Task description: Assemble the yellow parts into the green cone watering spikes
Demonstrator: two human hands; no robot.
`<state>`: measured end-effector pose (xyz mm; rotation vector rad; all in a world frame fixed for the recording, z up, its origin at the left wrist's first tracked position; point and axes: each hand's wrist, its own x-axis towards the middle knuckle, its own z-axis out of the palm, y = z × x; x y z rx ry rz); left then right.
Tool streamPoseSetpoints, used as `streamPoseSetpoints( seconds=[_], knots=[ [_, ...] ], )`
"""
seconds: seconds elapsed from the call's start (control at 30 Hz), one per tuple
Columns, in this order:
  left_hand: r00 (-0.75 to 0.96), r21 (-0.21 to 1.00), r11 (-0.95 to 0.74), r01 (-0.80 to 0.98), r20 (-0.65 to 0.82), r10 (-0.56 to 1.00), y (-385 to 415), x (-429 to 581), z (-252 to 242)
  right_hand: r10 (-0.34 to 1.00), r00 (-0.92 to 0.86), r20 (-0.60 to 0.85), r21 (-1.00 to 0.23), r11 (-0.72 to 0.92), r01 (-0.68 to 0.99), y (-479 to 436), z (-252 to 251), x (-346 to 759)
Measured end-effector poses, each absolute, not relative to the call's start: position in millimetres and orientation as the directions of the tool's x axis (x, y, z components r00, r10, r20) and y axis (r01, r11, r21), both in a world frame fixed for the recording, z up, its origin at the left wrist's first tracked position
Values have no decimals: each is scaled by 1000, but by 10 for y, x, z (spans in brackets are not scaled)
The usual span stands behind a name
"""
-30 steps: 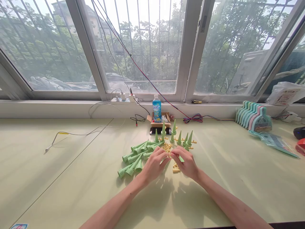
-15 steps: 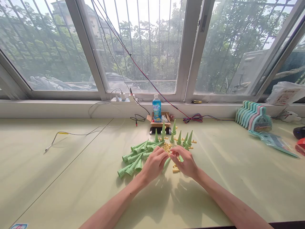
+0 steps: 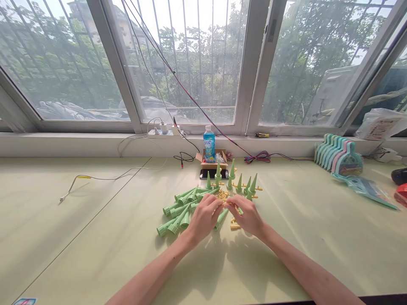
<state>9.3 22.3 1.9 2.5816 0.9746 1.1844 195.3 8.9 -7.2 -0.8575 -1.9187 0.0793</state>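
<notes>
My left hand [image 3: 206,216] and my right hand [image 3: 246,215] meet fingertip to fingertip over the table. Pinched between them is a small yellow plastic piece [image 3: 226,202], mostly hidden by the fingers. Behind the fingertips lies a pile of similar yellow pieces [image 3: 222,194], and more yellow pieces [image 3: 234,225] are by my right hand. Several hollow green plastic spikes [image 3: 174,209] lie heaped left of my left hand. One more green spike [image 3: 220,219] rests below the joined hands. Beyond them, green spikes fitted with yellow pieces [image 3: 252,186] stand points up.
At the back, a blue-liquid bottle [image 3: 209,145] stands by a small cardboard box [image 3: 214,165], with a phone [image 3: 205,174] in front. A coiled cable [image 3: 258,157] lies right of them. Pastel handled boards [image 3: 341,156] and a teal tool [image 3: 362,190] sit far right.
My fingertips have drawn closer around the yellow piece, and more of it shows between them. More of the green spike beneath my hands is visible. The other things stay put.
</notes>
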Motion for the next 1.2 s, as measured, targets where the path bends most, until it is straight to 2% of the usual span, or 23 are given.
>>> streamPoseSetpoints(
  seconds=[0.13,0.3,0.57,0.87,1.0,1.2],
  knots=[
    [488,339,-754,563,600,634,223,92,24,580,-203,789,-403,738,540,92,-74,1957],
    [575,243,-744,622,503,645,221,88,16,586,-151,796,-421,714,559,102,-83,1965],
    [655,173,-778,605,448,609,214,80,-10,585,-146,798,-425,717,553,106,-90,1960],
    [694,166,-787,594,389,606,207,83,-37,580,-154,800,-419,724,549,97,-84,1958],
    [699,156,-798,582,406,589,197,93,-16,581,-151,800,-423,724,545,101,-92,1958],
    [623,270,-752,602,431,653,157,101,42,565,-133,814,-419,731,539,89,-84,1947]
  ],
)
